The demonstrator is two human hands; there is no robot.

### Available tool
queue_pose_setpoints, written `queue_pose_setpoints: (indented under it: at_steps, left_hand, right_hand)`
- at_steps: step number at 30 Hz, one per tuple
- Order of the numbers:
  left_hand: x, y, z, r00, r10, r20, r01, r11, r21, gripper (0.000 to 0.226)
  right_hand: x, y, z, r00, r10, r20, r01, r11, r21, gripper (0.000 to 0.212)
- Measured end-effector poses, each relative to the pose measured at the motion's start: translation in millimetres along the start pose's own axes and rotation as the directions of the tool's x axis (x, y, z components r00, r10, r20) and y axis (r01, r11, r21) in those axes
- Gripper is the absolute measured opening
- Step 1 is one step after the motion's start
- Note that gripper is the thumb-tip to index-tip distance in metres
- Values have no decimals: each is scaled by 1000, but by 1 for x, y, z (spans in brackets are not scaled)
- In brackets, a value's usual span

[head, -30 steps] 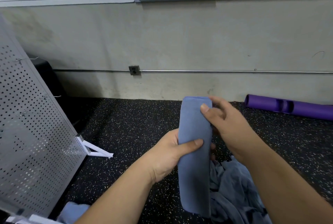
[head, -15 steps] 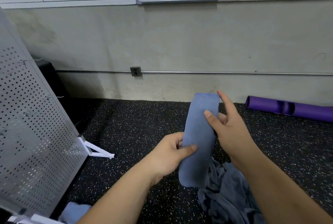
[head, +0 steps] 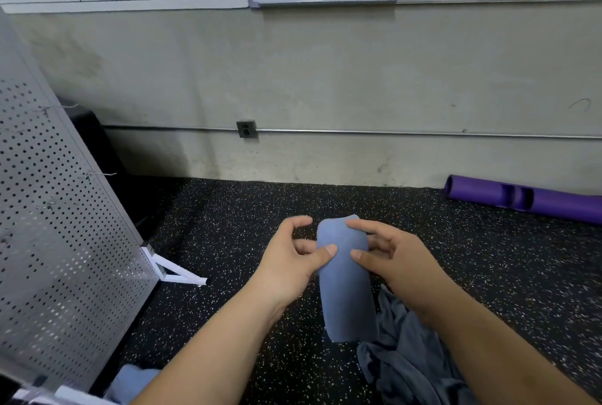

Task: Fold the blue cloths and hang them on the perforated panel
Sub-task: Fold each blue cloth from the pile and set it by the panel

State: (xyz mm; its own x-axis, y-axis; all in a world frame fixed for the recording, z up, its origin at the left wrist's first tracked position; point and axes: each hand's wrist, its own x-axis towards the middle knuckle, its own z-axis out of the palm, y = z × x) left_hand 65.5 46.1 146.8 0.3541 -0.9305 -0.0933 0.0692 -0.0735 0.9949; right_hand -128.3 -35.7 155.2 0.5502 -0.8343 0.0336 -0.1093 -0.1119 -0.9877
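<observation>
Just changed: the cloth (head: 347,290) hung as a long strip a second ago; it is now doubled over, roughly half as long, and held lower.
Meaning: folding looks nearly done; hanging on the panel (head: 49,225) has not begun.
Grip: left hand (head: 286,269) pinches the upper left edge with thumb and curled fingers; right hand (head: 400,261) pinches the upper right edge likewise.
Cloth: soft, blue, rounded at its top fold, held in the air above the floor (head: 228,241), in front of a crumpled pile (head: 407,355), well apart from the panel.
</observation>
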Motion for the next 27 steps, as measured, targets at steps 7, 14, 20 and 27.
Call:
queue_pose_setpoints:
  at_steps: [7, 14, 20, 27]
  left_hand:
    - [2, -1, -8, 949, 251, 189, -306, 876, 374, 64]
    - [1, 0, -6, 930, 349, 115, -342, 705, 621, 62]
    - [2, 2, -8, 909, 408, 83, -366, 689, 626, 41]
    - [-3, 6, -10, 962, 130, 239, -173, 971, 165, 50]
  right_hand:
    - [0, 4, -8, 999, -15, 30, 17, 998, -67, 67]
    - [1, 4, -5, 992, -122, -28, 101, 912, -398, 65]
    - [-4, -5, 0, 978, -205, -29, 168, 866, -472, 46]
    - [-1, -9, -3, 998, -68, 16, 69, 994, -86, 32]
